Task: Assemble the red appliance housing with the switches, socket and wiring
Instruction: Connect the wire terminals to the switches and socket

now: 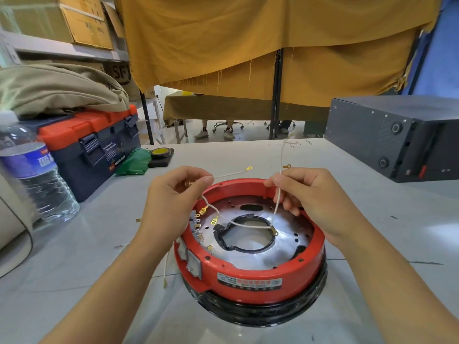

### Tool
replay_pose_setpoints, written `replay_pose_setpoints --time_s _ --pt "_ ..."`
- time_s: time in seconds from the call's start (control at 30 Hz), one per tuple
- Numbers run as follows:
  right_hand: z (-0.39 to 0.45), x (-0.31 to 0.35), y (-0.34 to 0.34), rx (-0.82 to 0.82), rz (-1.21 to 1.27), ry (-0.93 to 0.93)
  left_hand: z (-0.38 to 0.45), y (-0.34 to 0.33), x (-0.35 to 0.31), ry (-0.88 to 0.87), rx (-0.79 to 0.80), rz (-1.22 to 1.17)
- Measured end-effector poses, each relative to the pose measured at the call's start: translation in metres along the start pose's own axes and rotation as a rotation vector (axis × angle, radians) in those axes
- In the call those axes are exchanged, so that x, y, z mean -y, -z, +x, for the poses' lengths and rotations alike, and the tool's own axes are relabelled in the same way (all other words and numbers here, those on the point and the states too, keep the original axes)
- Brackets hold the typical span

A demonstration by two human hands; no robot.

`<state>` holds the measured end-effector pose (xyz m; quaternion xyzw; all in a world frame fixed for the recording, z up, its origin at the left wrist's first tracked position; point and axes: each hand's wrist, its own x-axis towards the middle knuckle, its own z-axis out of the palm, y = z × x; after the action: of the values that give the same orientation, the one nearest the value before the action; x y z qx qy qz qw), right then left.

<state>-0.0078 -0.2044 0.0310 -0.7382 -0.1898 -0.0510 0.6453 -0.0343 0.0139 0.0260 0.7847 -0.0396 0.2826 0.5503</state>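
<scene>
left hand [173, 192] pinches white wire [231, 173] | right hand [308, 194] pinches second wire [277, 202] | switch terminals [198, 227] on red housing [250, 276] left rim, probably nearer left hand

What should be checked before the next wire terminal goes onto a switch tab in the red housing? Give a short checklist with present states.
1. Left hand pinches a white wire near its brass terminal: ok.
2. Right hand holds a second white wire upright over the red housing: ok.
3. Housing sits flat on the table, open side up: ok.
4. Switch tabs on the inner left wall are exposed and reachable: ok.
5. Which tab each terminal belongs on: cannot tell.
6. Loose wire hanging outside the housing at left is connected: cannot tell.
</scene>
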Motion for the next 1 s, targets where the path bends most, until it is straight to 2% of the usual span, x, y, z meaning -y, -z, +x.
replay_pose_setpoints --time_s 0.17,0.33,0.47,0.57,0.67,1.0 --pt "0.000 0.001 -0.001 0.019 -0.024 -0.028 -0.001 0.000 0.002 0.134 0.007 -0.162" --pt "-0.001 0.002 -0.001 0.028 -0.056 -0.025 -0.003 0.001 0.005 0.154 0.030 -0.195" --pt "-0.002 0.003 -0.002 0.033 -0.078 -0.034 -0.005 0.001 0.008 0.089 0.117 -0.047" --pt "-0.002 0.004 -0.002 0.037 -0.116 -0.048 -0.005 0.000 0.007 -0.008 0.191 0.156" --pt "-0.002 0.002 -0.002 0.023 -0.093 -0.066 -0.005 -0.001 0.004 -0.034 0.307 0.315" --pt "-0.004 0.002 -0.002 0.040 -0.251 -0.083 0.008 0.002 0.000 -0.001 0.454 0.477"
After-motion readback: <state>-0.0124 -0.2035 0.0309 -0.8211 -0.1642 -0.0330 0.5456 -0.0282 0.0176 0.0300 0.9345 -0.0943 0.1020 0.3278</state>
